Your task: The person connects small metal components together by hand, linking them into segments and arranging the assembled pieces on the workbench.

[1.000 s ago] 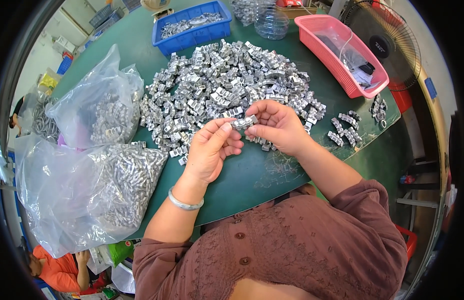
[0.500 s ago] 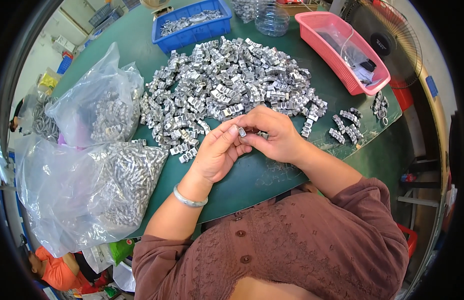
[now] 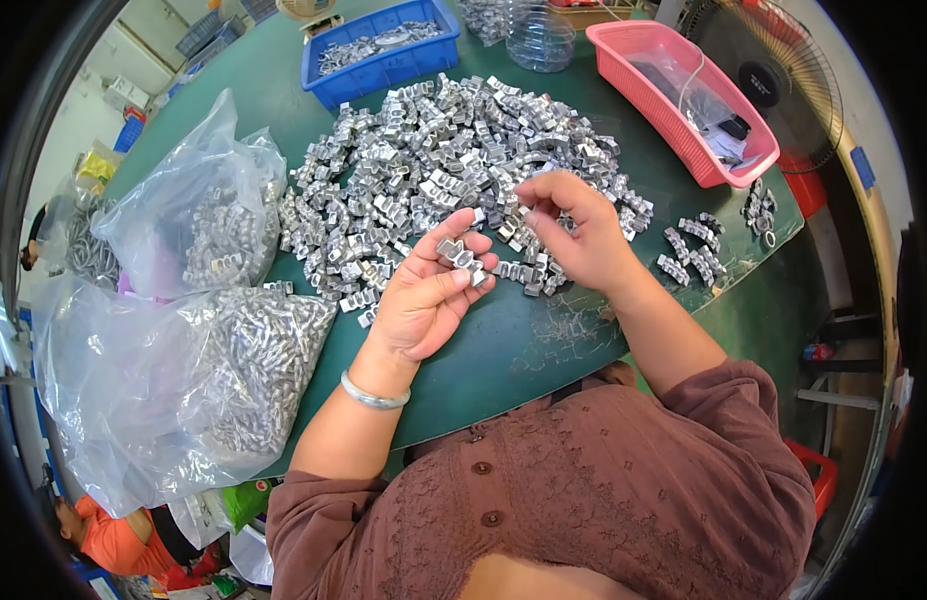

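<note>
A short strip of joined silver metal links (image 3: 461, 258) lies across the fingers of my left hand (image 3: 419, 305), pinned by the thumb. My left palm is turned up, with some fingertips stretched past the strip. To its right, my right hand (image 3: 584, 235) hovers at the near right edge of a heap of similar metal links (image 3: 454, 150). Its thumb and index fingertip are apart and the other fingers curl behind them. I see nothing plainly held there. Several link strips (image 3: 529, 272) lie on the green table (image 3: 484, 370) between my hands.
Clear plastic bags of metal parts (image 3: 254, 370) stand at the left. A blue bin (image 3: 384, 55) sits behind the heap. At right are a pink basket (image 3: 674, 110), a fan (image 3: 769, 85) and separate link pieces (image 3: 694, 250). A person in orange (image 3: 124, 540) is at lower left.
My hands were together around a metal piece. Now my right hand has moved away up and right to the heap, and my left hand keeps the link strip, showing more of it.
</note>
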### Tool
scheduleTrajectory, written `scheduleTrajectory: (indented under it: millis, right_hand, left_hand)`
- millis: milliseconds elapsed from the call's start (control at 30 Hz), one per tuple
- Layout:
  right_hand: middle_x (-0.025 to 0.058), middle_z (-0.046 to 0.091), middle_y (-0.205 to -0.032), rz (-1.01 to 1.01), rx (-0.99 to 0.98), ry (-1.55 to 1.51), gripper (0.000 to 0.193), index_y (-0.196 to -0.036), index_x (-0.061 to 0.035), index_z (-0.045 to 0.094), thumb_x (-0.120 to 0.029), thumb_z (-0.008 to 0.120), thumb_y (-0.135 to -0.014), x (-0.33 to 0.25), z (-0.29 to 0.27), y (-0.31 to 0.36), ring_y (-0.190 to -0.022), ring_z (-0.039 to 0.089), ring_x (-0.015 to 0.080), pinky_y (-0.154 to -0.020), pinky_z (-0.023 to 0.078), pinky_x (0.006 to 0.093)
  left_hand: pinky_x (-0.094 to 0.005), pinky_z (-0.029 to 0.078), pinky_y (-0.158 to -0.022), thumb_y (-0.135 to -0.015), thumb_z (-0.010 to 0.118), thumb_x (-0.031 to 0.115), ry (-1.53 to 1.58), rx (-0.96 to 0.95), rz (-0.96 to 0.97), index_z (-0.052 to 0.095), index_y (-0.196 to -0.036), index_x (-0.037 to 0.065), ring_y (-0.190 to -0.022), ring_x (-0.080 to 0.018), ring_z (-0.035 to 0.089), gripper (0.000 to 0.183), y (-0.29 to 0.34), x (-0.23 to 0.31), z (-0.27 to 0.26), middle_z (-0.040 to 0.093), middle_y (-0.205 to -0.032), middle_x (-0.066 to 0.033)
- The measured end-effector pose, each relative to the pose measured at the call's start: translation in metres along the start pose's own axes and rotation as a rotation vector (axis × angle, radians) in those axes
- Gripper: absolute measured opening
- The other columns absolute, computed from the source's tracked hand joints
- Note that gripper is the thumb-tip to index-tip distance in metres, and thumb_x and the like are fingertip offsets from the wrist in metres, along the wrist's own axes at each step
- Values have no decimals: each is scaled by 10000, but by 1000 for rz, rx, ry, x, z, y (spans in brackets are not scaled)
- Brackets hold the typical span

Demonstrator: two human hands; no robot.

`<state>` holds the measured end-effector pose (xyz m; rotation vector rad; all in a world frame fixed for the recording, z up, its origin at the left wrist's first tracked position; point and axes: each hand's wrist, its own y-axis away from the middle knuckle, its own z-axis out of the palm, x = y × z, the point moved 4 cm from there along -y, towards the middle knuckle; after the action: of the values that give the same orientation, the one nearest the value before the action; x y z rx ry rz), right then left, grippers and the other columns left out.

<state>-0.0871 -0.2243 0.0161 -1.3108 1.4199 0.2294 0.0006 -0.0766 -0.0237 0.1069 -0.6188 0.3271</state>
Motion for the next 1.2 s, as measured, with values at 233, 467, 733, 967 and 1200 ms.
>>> scheduleTrajectory:
  millis: [233,467,733,967,1200]
  right_hand:
    - [87,527,-806,-53,-36,370,137,-823,-25,574,-3,567,-688,11,-5,-2,-722,521,277,-636,414,356]
    - [63,494,-766,-67,-112,582,126,-786,-70,560,-140,609,-694,2,7,-3,-775,481,253,-699,346,356]
    - [57,491,-774,-119,-25,792,217,-764,-73,555,-228,658,-652,7,15,-8,-793,479,231,-701,327,359]
    - [57,491,-787,-94,8,764,181,-768,-81,571,-198,641,-649,6,18,-8,-811,474,229,-715,322,357]
    - [54,497,-808,-82,35,738,153,-775,-81,577,-125,608,-632,11,19,-11,-820,470,230,-734,314,361]
  left_hand:
    - [-334,438,-815,-771,461,-51,-27,138,-10,410,-1210,57,-925,-207,535,455,-2,0,-6,534,-1043,-105]
    - [-340,447,-795,-784,444,-13,48,168,5,442,-1157,32,-898,-226,540,376,-1,1,-17,548,-972,-101]
    - [-327,461,-751,-803,461,29,-45,214,-9,445,-1142,41,-848,-198,545,339,0,0,-11,546,-914,-72]
    - [-305,461,-713,-809,486,63,-121,238,-26,458,-1116,50,-814,-173,545,308,2,-2,-8,547,-886,-52]
    - [-304,461,-709,-811,490,72,-141,240,-30,461,-1104,48,-801,-168,546,295,1,-1,-6,548,-877,-48]
